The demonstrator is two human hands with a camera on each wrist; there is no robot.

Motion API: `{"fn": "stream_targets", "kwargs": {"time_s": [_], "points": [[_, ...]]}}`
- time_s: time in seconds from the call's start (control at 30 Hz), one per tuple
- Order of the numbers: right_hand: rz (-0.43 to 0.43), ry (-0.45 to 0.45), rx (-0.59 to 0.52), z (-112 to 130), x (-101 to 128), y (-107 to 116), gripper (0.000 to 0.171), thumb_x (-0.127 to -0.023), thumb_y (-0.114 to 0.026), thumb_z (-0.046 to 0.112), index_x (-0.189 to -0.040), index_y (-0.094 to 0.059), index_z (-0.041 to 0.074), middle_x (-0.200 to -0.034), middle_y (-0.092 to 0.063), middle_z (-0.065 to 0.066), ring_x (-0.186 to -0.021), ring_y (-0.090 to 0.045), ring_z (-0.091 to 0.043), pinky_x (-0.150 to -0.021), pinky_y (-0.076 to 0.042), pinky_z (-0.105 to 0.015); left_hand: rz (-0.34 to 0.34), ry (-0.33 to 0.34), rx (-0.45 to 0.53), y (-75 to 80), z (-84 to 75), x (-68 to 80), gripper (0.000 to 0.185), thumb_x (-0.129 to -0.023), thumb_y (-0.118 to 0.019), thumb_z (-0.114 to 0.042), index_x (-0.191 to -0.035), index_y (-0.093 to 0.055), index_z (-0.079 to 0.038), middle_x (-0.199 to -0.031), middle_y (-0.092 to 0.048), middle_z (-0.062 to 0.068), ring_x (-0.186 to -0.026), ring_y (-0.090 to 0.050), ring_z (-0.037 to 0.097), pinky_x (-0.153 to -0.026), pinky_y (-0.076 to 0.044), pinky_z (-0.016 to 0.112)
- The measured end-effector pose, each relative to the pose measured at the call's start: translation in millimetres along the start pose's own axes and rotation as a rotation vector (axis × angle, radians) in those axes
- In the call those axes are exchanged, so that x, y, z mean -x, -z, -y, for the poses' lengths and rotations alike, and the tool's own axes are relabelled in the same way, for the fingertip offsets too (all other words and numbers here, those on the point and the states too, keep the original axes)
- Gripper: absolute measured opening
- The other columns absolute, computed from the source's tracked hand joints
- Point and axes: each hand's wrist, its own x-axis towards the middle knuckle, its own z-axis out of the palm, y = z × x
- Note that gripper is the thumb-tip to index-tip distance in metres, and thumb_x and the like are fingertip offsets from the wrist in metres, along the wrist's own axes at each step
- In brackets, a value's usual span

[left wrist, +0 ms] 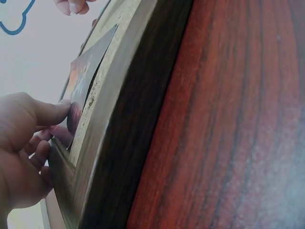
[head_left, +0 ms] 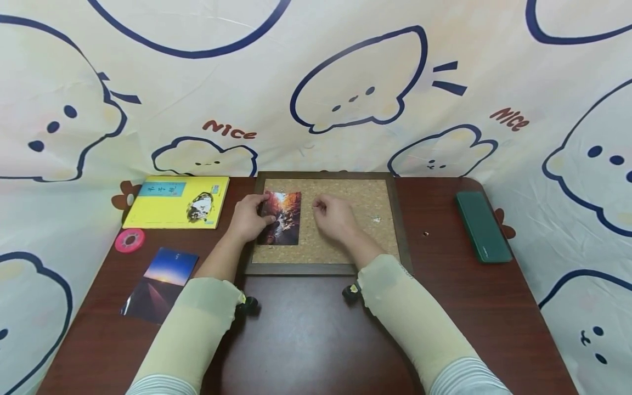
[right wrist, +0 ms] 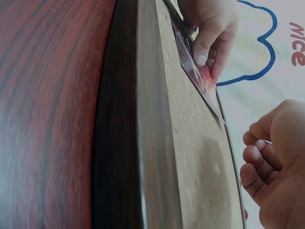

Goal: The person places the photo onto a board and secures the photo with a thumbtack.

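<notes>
A picture card (head_left: 285, 219) with a red and orange glow at its top lies against the left part of a framed cork board (head_left: 355, 189). My left hand (head_left: 250, 218) pinches the card's left side between thumb and fingers. In the left wrist view, the card (left wrist: 88, 71) curves slightly, and part of its edge stands off the cork. To the right of the card, my right hand (head_left: 336, 216) hovers over the board with curled fingers. In the right wrist view, its fingertips seem to pinch a tiny thin, pin-like piece (right wrist: 265, 141), mostly hidden.
Small clear pieces (head_left: 377, 219) sit on the board's right half. At left are a yellow book (head_left: 163, 211), a pink ring-shaped roll (head_left: 130, 240) and a sunset card (head_left: 160, 285). A green box (head_left: 484, 226) lies at right, with a tiny round bit (head_left: 425, 233) nearer the board.
</notes>
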Motion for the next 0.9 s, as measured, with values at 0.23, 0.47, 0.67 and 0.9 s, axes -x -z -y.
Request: {"fn": "stream_targets", "kwargs": {"time_s": [0.23, 0.47, 0.67, 0.9], "points": [[0.012, 0.017, 0.000, 5.4, -7.8, -15.8, 0.013, -0.090, -0.058, 0.019, -0.098, -0.069, 0.016, -0.084, -0.065, 0.005, -0.074, -0.059, -0.009, -0.070, -0.050, -0.024, 0.057, 0.025, -0.037, -2.3, 3.0, -0.3, 0.063, -0.089, -0.066, -0.025, -0.146, -0.043, -0.012, -0.148, -0.031, 0.013, -0.130, -0.025, 0.038, -0.101, -0.029, 0.062], [0.035, 0.036, -0.023, 12.1, -18.1, -28.0, 0.010, -0.090, -0.060, 0.018, -0.096, -0.068, 0.016, -0.082, -0.064, 0.006, -0.071, -0.057, -0.008, -0.066, -0.048, -0.022, 0.026, 0.030, -0.022, -8.8, 2.8, 0.7, 0.066, -0.085, -0.067, -0.034, -0.145, -0.045, -0.017, -0.148, -0.029, 0.009, -0.131, -0.021, 0.037, -0.097, -0.025, 0.063], [0.052, 0.012, -0.021, 20.0, -28.7, -33.1, 0.008, -0.091, -0.060, 0.022, -0.095, -0.067, 0.019, -0.080, -0.063, 0.007, -0.069, -0.056, -0.009, -0.064, -0.046, -0.025, -0.020, 0.012, -0.060, -13.1, 3.9, 4.1, 0.069, -0.082, -0.068, -0.040, -0.144, -0.046, -0.017, -0.148, -0.031, 0.010, -0.131, -0.022, 0.039, -0.094, -0.026, 0.063], [0.066, 0.015, 0.002, 24.0, -43.0, -42.4, 0.011, -0.090, -0.059, 0.021, -0.096, -0.068, 0.019, -0.084, -0.066, 0.005, -0.074, -0.059, -0.011, -0.068, -0.047, -0.026, -0.053, 0.012, -0.050, -17.1, 5.6, 4.5, 0.069, -0.081, -0.069, -0.042, -0.142, -0.048, -0.019, -0.147, -0.033, 0.008, -0.131, -0.022, 0.038, -0.094, -0.026, 0.061]]}}
